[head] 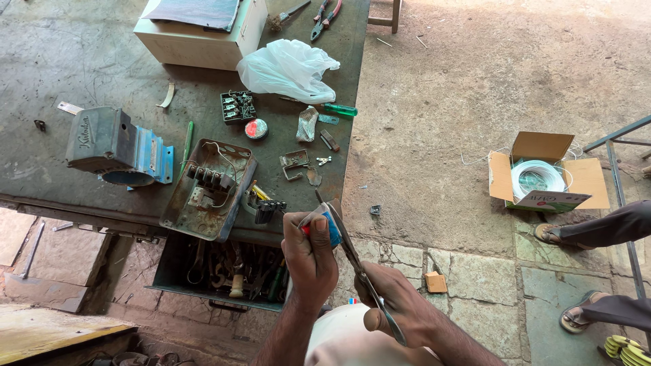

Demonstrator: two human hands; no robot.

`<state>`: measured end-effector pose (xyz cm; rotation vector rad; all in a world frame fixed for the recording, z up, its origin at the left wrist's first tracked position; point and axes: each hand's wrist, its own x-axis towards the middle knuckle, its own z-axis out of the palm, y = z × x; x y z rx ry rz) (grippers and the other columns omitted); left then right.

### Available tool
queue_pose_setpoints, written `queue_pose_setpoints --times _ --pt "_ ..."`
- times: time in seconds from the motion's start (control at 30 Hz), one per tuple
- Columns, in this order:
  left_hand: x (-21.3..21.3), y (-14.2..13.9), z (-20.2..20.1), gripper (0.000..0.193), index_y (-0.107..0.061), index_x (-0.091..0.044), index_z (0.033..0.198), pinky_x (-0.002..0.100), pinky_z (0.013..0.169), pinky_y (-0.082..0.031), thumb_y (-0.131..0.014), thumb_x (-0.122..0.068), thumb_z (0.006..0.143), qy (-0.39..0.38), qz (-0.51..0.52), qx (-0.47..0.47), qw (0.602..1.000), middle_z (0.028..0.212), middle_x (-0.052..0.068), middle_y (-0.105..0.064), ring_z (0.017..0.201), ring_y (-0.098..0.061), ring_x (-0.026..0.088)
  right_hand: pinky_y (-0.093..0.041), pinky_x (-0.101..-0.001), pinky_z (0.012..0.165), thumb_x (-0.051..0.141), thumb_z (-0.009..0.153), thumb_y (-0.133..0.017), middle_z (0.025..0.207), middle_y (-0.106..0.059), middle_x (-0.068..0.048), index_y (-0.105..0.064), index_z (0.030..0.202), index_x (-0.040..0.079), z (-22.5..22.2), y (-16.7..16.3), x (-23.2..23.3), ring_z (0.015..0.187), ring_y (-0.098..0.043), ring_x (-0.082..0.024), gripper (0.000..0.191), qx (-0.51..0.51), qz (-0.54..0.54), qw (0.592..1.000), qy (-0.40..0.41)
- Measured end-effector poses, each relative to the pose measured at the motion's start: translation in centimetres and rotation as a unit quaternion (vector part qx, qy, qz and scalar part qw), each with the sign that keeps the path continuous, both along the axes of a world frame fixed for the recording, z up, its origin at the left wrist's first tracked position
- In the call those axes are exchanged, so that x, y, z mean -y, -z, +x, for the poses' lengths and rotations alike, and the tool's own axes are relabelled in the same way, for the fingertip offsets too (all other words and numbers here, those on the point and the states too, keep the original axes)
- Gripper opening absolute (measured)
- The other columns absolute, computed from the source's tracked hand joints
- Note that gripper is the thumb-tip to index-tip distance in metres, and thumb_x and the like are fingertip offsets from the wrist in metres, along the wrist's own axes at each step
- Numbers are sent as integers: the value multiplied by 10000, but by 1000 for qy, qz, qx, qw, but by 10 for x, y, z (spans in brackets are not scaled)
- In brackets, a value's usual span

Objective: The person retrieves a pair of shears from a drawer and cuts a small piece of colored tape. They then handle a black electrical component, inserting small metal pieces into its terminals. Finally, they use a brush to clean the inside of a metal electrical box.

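My left hand (308, 254) is closed around a small red, white and blue part (327, 224), held up in front of me. My right hand (397, 305) grips the handles of a pair of metal scissors (352, 254). The scissor blades reach up to the small part and touch it near my left fingertips. Both hands hover over the front edge of the workbench (81, 61) and the stone floor below.
An open metal switch box (210, 190), a grey-blue motor housing (119, 148), a white plastic bag (288, 68), a beige box (200, 34), pliers and screwdrivers lie on the bench. A tool drawer (224, 271) hangs open. A cardboard box of white wire (542, 179) and another person's sandalled feet (576, 271) are at right.
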<state>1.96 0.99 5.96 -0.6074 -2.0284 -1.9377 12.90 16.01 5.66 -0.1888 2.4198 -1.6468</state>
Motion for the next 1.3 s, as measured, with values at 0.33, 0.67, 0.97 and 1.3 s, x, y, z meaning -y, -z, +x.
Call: queue_pose_setpoints --times 0.33,0.67,0.97,1.3 --pt "4 4 1 259 -467 -63 1006 222 519 -408 -501 -297 1111 68 82 82 991 767 -31 -527 662 -468 4 -425 -382 625 1017 759 -283 761 -478 -43 -511 891 81 3 -3 3 677 -498 -194 971 2 -13 1000 -18" --pt "2 2 10 270 -450 -63 998 234 535 -394 -497 -297 1124 48 25 46 997 711 -22 -513 652 -455 15 -440 -409 713 1024 728 -283 869 -496 -77 -501 1314 32 -1 -24 2 781 -492 -227 1173 38 4 999 -24" --pt "4 5 6 279 -425 -77 984 234 478 -350 -484 -311 1124 64 18 47 997 658 -39 -481 587 -430 2 -393 -378 532 1006 754 -310 640 -435 -4 -460 757 119 2 1 5 563 -451 -170 900 -14 14 999 25" --pt "2 5 3 277 -476 -56 1028 220 554 -402 -509 -311 1129 68 71 76 992 782 -31 -537 702 -459 -2 -470 -425 783 1007 770 -284 916 -545 -89 -552 1167 43 -4 -21 1 864 -563 -247 1076 31 -8 999 -33"
